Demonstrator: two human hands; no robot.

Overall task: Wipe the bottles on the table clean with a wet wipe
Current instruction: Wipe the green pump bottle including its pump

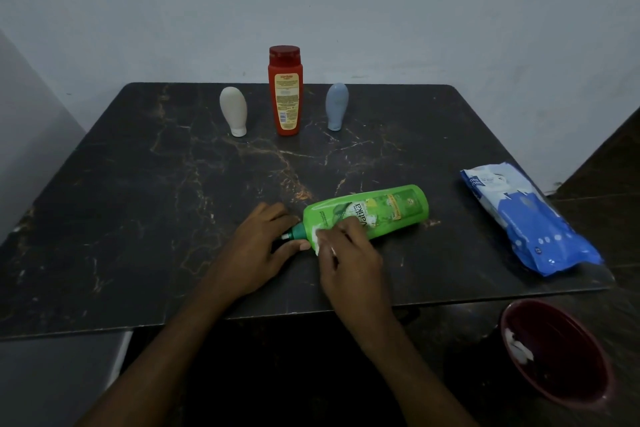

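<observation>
A green bottle point(384, 210) lies on its side on the dark marble table point(156, 201), its cap pointing left. My left hand point(263, 243) grips the bottle's neck and cap end. My right hand point(346, 253) pinches a white wet wipe point(316, 240) against the bottle's shoulder. At the back of the table stand a white bottle point(233, 111), a red bottle point(285, 90) and a pale blue bottle point(336, 106), the white and blue ones resting on their caps.
A blue and white pack of wet wipes point(526, 218) lies near the table's right edge. A dark red bin point(557, 354) with used white wipes in it sits on the floor at the lower right. A wall stands behind the table.
</observation>
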